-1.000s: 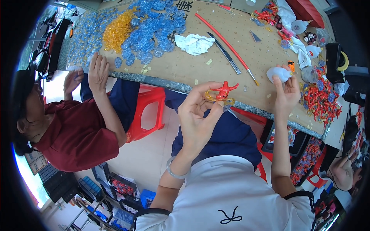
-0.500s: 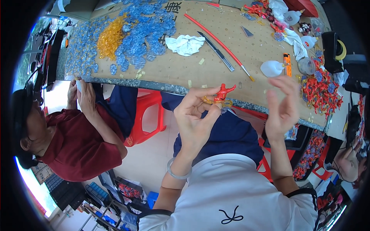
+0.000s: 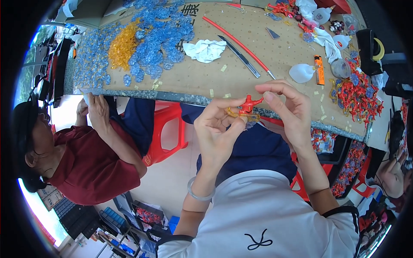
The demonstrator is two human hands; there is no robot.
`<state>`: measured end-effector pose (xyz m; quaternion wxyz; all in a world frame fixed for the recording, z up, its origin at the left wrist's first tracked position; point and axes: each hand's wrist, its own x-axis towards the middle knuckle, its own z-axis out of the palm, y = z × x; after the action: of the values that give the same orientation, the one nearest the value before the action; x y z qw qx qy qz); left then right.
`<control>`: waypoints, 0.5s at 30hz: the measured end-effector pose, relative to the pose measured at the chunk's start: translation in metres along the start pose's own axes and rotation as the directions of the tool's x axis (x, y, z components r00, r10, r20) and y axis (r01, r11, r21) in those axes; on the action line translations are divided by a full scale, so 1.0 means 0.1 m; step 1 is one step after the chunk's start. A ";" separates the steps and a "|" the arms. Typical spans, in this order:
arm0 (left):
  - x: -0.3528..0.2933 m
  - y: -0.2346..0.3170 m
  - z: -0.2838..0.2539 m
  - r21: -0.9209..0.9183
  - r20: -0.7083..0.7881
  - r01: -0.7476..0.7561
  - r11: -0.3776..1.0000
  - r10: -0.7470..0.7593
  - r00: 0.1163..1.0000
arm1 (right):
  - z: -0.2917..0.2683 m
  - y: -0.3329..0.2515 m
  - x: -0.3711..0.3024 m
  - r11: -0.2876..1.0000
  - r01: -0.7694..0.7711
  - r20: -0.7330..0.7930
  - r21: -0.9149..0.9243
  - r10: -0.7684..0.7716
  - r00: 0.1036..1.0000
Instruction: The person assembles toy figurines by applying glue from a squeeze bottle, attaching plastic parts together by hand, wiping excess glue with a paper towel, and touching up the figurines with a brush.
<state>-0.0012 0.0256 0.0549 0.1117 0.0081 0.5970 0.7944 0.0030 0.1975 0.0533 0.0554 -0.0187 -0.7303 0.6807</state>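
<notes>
Between the thumb and fingers of my left hand (image 3: 217,129) is a small red figurine (image 3: 248,104) with one arm stretched to the right. A yellow translucent loop-like piece (image 3: 234,113) surrounds its lower part. Beneath it shows a bit of clear bluish plastic (image 3: 251,124), partly hidden by my thumb. My right hand (image 3: 289,109) is close to the tip of the figurine's outstretched arm, thumb and forefinger bent and slightly apart. Whether it touches the arm cannot be made out. Both hands are above my lap, at the table's near edge.
Blue and yellow clear pieces (image 3: 159,47) (image 3: 122,47) cover the table's left side. A white cloth (image 3: 204,50), a craft knife (image 3: 241,58), a red-handled brush (image 3: 232,41) and a white squeeze bottle (image 3: 301,73) lie ahead. Red figurines (image 3: 359,96) are heaped at right. A co-worker (image 3: 92,159) sits left.
My right hand has moved left, from above the table's right part to beside the figurine, with its fingers drawn in. My left hand keeps the figurine in nearly the same place.
</notes>
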 end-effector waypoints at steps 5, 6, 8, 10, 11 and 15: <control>0.03 -0.01 -0.09 -0.127 0.034 0.112 0.986 -0.108 0.994 | 0.01 0.02 0.00 1.000 -0.018 -0.005 0.024 0.019 1.000; 0.04 -0.01 -0.12 -0.216 0.060 0.174 0.961 -0.165 0.984 | 0.02 0.01 0.00 1.000 -0.016 -0.006 0.026 0.017 1.000; 0.06 -0.01 -0.13 -0.301 0.098 0.236 0.924 -0.216 0.971 | 0.03 0.00 0.00 0.993 -0.074 -0.044 0.097 0.078 0.996; 0.07 -0.01 -0.13 -0.444 0.108 0.315 0.839 -0.299 0.948 | 0.02 -0.01 0.01 0.994 -0.072 -0.050 0.086 0.076 0.996; 0.07 -0.03 -0.15 -0.441 0.109 0.315 0.841 -0.298 0.948 | 0.02 -0.01 0.01 0.995 -0.073 -0.052 0.074 0.077 0.996; 0.08 -0.19 -0.26 -0.693 0.301 0.431 0.578 -0.312 0.901 | 0.02 -0.02 0.02 0.994 -0.069 -0.054 0.091 0.074 0.996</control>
<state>-0.0100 0.0075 0.0283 0.3125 -0.1057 0.1976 0.9231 0.0013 0.1955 0.0550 0.0528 -0.0618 -0.6963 0.7131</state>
